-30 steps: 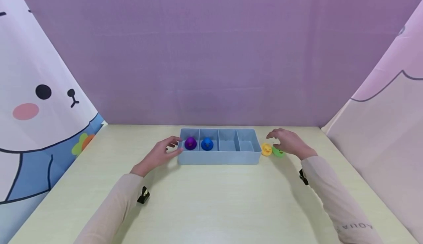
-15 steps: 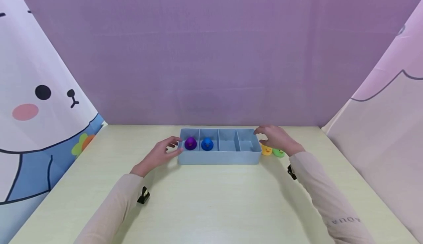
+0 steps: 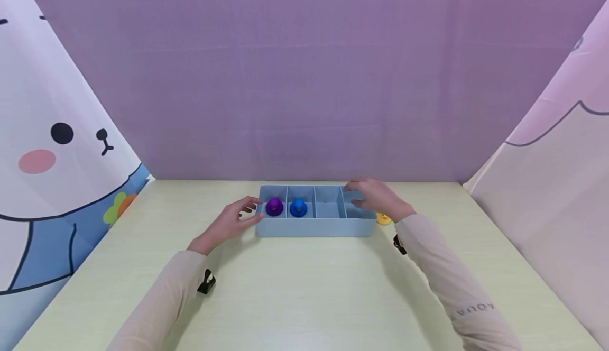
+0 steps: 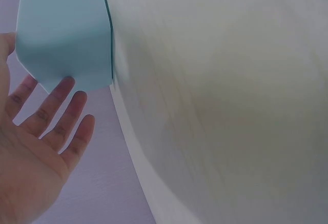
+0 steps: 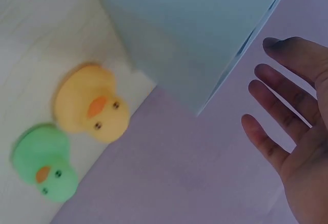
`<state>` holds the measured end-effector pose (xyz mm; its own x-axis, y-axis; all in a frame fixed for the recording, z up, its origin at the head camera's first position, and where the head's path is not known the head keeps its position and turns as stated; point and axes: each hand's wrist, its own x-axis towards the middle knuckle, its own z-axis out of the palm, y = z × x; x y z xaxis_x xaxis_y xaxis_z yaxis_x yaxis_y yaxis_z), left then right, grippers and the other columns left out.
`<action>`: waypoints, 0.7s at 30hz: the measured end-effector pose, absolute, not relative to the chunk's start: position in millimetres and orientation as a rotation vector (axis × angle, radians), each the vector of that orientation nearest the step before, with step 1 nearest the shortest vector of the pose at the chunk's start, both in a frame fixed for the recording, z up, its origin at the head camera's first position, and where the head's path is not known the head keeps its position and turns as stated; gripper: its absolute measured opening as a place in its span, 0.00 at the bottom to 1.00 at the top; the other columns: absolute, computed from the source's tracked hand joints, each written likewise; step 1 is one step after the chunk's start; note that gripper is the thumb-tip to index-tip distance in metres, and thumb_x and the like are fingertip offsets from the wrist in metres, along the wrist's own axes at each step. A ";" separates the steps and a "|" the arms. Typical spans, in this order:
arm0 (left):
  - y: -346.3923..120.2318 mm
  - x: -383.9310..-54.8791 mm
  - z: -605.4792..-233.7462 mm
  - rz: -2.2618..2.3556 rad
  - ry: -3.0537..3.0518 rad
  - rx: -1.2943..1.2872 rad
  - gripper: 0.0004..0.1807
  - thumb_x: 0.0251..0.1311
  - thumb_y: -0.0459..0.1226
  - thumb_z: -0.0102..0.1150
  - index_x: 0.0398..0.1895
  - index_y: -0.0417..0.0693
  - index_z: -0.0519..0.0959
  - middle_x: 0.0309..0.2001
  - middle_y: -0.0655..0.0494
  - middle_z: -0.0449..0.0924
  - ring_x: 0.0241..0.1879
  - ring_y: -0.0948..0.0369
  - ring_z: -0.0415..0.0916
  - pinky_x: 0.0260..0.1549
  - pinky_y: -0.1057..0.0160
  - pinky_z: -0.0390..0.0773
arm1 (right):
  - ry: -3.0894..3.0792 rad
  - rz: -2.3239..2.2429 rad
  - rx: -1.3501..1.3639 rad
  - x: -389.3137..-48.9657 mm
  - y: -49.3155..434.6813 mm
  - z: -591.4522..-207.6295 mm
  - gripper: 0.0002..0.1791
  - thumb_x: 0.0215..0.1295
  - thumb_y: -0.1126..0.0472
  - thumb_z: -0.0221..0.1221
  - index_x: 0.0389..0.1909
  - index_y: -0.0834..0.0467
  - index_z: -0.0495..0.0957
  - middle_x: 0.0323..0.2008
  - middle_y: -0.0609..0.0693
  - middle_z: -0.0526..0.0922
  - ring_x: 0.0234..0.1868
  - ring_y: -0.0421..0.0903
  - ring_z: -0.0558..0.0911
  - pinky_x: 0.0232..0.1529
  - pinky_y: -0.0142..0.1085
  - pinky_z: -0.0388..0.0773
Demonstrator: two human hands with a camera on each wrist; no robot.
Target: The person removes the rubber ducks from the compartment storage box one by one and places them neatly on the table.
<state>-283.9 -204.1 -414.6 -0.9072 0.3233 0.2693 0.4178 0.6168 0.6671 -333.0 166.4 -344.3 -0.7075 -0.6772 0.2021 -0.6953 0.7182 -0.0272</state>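
Note:
A pale blue box [image 3: 314, 228] divided into several compartments lies across the table. In its leftmost compartment sits a purple rubber duck [image 3: 274, 206], with a blue rubber duck [image 3: 298, 208] in the one beside it. My left hand [image 3: 227, 223] is at the box's left end, fingers spread and fingertips right at its wall. Over the rightmost compartment hovers my right hand [image 3: 379, 199], fingers loosely bent and holding nothing. The right wrist view has a yellow rubber duck [image 5: 91, 103] and a green rubber duck [image 5: 46, 161] standing beside the box's right end; the head view hides the green one.
The light wooden table [image 3: 304, 287] meets a purple cloth backdrop [image 3: 304, 86] just behind the box. Printed cloth walls stand on the left [image 3: 71, 192] and on the right [image 3: 556, 197].
My right hand has moved left from above the yellow and green ducks to over the box's right end. My left hand, the box and the ducks have stayed put.

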 end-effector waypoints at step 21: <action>-203.3 -285.5 -414.6 -1.171 -2.702 -0.640 0.26 0.59 0.48 0.57 0.56 0.42 0.70 0.50 0.41 0.76 0.49 0.48 0.74 0.49 0.47 0.74 | -2.733 0.096 1.234 -332.1 98.5 -343.9 0.17 0.55 0.60 0.63 0.47 0.53 0.79 0.47 0.47 0.80 0.48 0.45 0.78 0.49 0.39 0.77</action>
<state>-285.5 -203.3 -414.6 -0.9019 0.3295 0.2791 0.4290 0.6095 0.6667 -332.1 98.5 -343.9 -0.6534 -0.7410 0.1547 -0.7501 0.6614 0.0000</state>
